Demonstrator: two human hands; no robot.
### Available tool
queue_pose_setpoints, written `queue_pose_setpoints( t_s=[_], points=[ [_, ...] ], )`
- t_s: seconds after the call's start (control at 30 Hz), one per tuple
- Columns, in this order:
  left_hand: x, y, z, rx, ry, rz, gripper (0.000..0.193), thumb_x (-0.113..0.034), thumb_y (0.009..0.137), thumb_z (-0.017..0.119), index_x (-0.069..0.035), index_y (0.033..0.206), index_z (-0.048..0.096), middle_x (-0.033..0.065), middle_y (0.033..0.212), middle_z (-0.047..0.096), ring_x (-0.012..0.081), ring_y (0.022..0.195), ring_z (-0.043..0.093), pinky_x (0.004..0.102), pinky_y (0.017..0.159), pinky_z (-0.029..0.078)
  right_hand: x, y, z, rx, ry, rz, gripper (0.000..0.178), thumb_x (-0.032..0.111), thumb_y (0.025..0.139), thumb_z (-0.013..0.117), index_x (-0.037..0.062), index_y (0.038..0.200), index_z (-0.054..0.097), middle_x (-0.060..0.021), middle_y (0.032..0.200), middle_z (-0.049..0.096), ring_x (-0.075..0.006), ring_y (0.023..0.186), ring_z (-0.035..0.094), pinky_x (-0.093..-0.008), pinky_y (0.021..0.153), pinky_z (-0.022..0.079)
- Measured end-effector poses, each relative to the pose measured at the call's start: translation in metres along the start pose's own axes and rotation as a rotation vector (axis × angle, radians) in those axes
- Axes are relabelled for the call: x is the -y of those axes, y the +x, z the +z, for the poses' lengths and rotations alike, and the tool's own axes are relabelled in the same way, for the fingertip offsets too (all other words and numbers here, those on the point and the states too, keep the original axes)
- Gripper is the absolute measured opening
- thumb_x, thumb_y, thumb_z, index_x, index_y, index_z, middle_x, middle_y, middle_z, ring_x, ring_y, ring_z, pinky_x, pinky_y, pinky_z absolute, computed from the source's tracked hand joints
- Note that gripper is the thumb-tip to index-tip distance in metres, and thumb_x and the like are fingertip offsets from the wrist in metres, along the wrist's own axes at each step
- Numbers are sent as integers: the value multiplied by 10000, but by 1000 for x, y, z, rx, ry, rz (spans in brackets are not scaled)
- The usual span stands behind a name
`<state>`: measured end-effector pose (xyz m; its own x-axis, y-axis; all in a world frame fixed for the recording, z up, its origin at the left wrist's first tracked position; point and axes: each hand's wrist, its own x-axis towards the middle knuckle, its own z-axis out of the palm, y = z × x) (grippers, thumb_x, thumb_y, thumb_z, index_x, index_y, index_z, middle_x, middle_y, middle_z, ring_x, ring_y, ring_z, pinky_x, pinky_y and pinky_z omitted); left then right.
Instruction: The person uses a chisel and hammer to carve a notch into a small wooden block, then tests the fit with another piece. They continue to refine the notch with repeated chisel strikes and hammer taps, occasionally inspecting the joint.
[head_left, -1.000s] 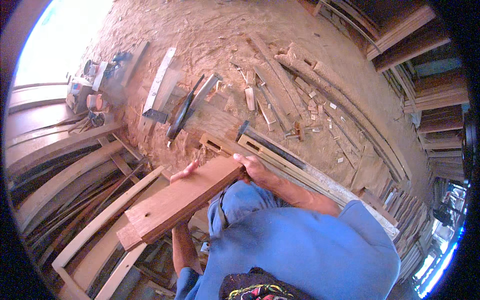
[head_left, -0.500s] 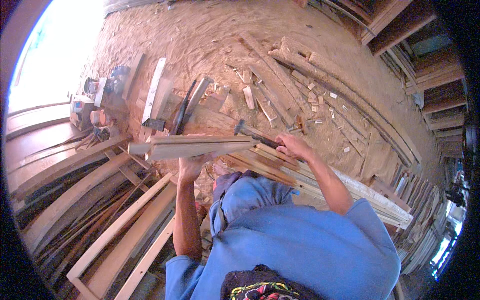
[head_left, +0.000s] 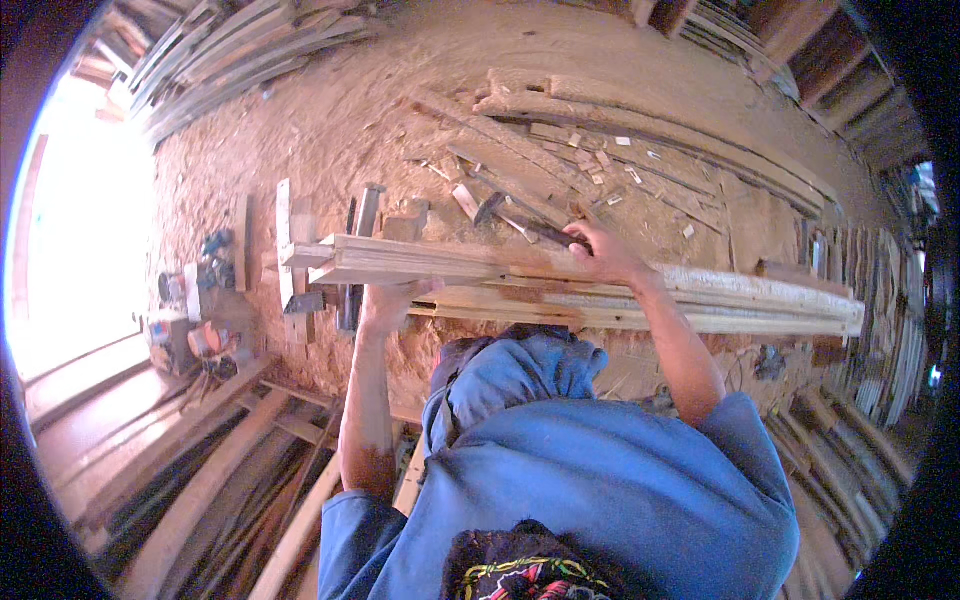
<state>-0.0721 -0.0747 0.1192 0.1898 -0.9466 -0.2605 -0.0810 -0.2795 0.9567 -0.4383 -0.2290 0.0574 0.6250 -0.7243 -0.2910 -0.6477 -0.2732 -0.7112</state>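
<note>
A hammer is gripped by its dark handle in my right hand, its head pointing left and away from me. Fingers closed, that hand is just above the long pale boards, which stretch off to the right. My left hand is wrapped from below around a pale jointed timber piece, whose stepped end sticks out at the left. The right end of this piece meets the long boards near the middle; whether the two are joined there cannot be made out.
Wood offcuts and shavings litter the sandy floor ahead. Long rough timbers lie beyond them. Power tools stand at the left, near a pale upright strip. Stacked wooden frames fill the lower left.
The view has turned, and the long boards now run more level across it. The timber piece in my left hand lines up more closely with them. The hammer stays in my right hand.
</note>
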Motion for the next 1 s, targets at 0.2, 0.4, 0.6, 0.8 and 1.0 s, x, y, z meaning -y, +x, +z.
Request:
queue_pose_setpoints(
  t_s=[0.2, 0.4, 0.6, 0.8, 1.0],
  points=[
    [-4, 16, -9, 216, -307, 143, 481, -30, 735, 866, 12, 1145, 619, 87, 1118, 696, 197, 1026, 665, 362, 897, 562, 49, -116, 21, -445, 227, 133, 533, 369, 962, 611, 58, 1374, 479, -210, 1161, 666, -371, 1113, 632, -448, 955, 476],
    [5, 34, -4, 349, -368, 89, 493, -74, 708, 893, 9, 1136, 661, 71, 1108, 731, 160, 1026, 683, 351, 902, 567, 137, -204, 104, -743, 775, 338, 387, 276, 1012, 570, 85, 1340, 497, 67, 681, 447, -19, 467, 389, -208, 400, 296],
    [-5, 49, 17, 332, 189, 367, 526, -258, 692, 904, -35, 1130, 716, 117, 1051, 755, 197, 977, 721, 343, 863, 567, 218, -261, 145, -971, 890, 380, 368, 263, 1032, 527, 41, 1322, 477, 27, 733, 477, -35, 435, 397, -211, 367, 303],
    [-12, 52, 25, 379, 380, 396, 525, -323, 692, 893, -59, 1116, 732, 119, 1037, 758, 202, 948, 727, 369, 854, 562, 280, -264, 125, -999, 594, 249, 377, 337, 1040, 510, 73, 1310, 494, 36, 639, 442, -55, 438, 398, -233, 398, 326],
    [11, 68, 43, 533, 298, 482, 547, -422, 679, 877, -72, 1077, 742, 122, 1017, 756, 237, 940, 728, 391, 831, 562, 336, -246, 78, -912, 136, 233, 404, 328, 1036, 521, 24, 1303, 522, -52, 666, 565, -111, 499, 533, -299, 473, 423]
  ],
)
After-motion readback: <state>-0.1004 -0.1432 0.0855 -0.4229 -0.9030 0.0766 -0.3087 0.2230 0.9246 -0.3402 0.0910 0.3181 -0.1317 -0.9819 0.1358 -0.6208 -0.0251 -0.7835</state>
